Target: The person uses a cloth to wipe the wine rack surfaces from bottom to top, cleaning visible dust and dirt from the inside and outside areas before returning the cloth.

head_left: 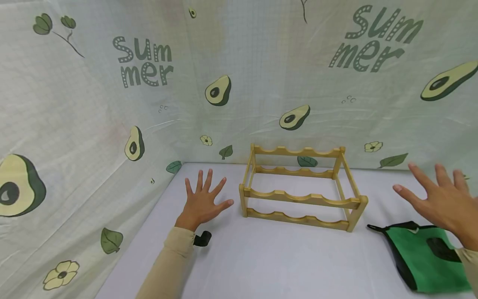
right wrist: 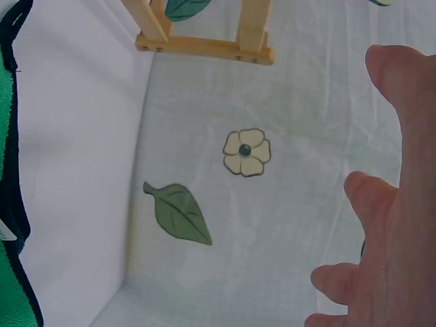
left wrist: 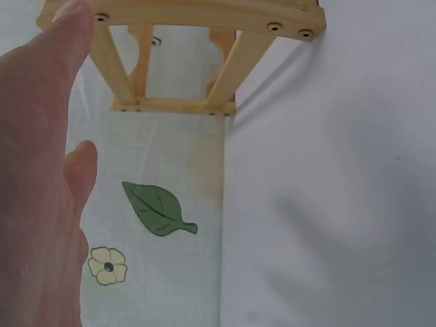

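A light wooden rack (head_left: 298, 197) with scalloped rails stands on the white table between my two hands. To its left my left hand (head_left: 201, 205) is held out, fingers spread and straight, with nothing in it. In the left wrist view the thumb overlaps the end of the rack (left wrist: 184, 13). On the far right my right hand (head_left: 448, 203) is also spread and holds nothing. Below it lies a green bag (head_left: 425, 257) with black edging and a loop at one corner. A strip of the bag (right wrist: 10, 204) shows at the left edge of the right wrist view.
A pale curtain (head_left: 254, 83) printed with avocados, leaves and "summer" lettering hangs behind the table and along its left side. The white tabletop (head_left: 284, 261) stretches in front of the rack. A small black piece (head_left: 203, 238) shows beside my left wrist.
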Demonstrator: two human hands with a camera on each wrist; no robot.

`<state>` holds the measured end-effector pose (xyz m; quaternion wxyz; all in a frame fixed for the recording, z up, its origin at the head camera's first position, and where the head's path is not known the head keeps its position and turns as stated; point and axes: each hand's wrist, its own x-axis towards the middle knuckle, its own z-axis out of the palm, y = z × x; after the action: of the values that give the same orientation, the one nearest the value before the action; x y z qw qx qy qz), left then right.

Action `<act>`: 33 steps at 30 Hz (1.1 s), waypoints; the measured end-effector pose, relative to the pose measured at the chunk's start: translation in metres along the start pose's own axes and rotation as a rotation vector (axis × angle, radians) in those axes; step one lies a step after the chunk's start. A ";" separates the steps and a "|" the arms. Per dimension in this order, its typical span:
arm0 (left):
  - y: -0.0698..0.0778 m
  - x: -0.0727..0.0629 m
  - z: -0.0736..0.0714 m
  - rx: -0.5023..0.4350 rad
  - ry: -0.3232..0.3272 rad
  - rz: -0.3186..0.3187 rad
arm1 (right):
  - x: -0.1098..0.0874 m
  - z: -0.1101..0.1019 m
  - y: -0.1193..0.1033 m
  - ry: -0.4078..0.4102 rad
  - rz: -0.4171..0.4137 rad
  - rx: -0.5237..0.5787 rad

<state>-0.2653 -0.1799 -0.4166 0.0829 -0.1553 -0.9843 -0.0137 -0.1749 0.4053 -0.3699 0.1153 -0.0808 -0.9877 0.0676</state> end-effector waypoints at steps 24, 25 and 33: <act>0.023 -0.023 0.021 0.069 0.056 0.027 | -0.025 0.020 0.003 -0.029 0.033 -0.024; 0.024 -0.023 0.022 0.063 0.056 0.027 | -0.026 0.022 0.004 -0.032 0.033 -0.027; 0.029 -0.022 0.028 -0.082 -0.006 -0.014 | -0.033 0.033 0.007 -0.042 0.024 -0.037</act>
<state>-0.2402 -0.1574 -0.4476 0.0735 -0.1516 -0.9842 -0.0544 -0.1502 0.4028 -0.4095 0.0923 -0.0935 -0.9899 0.0526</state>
